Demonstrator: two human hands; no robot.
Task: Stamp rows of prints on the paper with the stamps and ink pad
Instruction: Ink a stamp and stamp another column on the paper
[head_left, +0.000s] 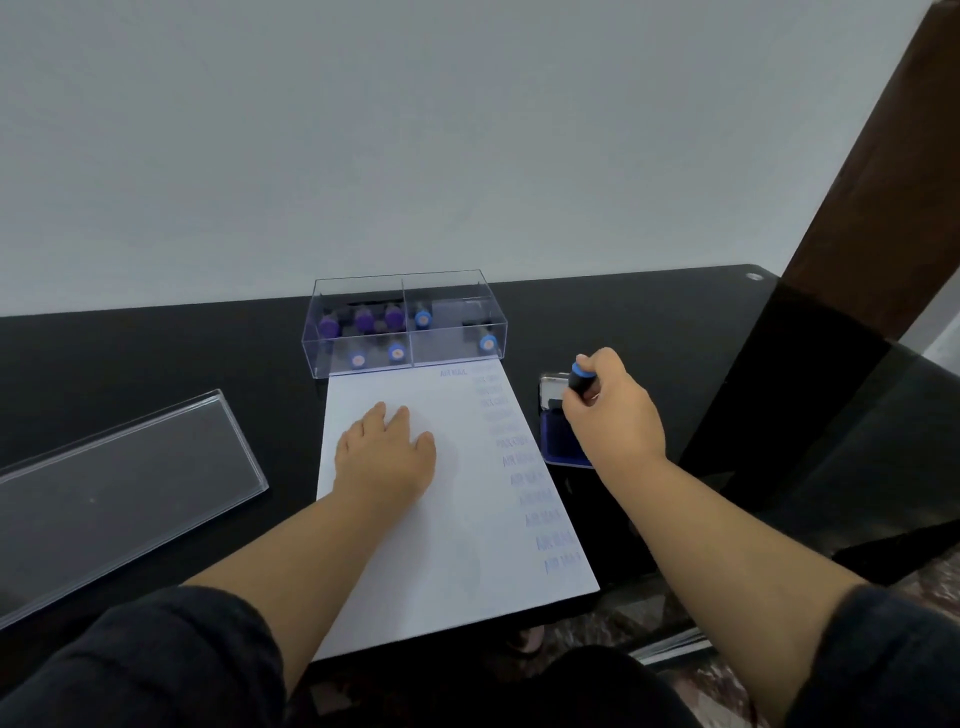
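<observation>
The left hand (384, 452) lies flat on the paper (447, 545), fingers straight, holding the sheet down in the middle of the black counter (156, 353). The right hand (613, 410) grips a blue-topped stamp (578, 378) over the ink pad (558, 431), which sits just beside the paper's right edge. A column of faint blue prints (519, 467) runs down that right side of the sheet. At the counter's back edge, touching the paper's top, a clear box (405, 325) holds more purple and blue stamps. Its clear lid (119, 493) lies toward the counter's left edge.
</observation>
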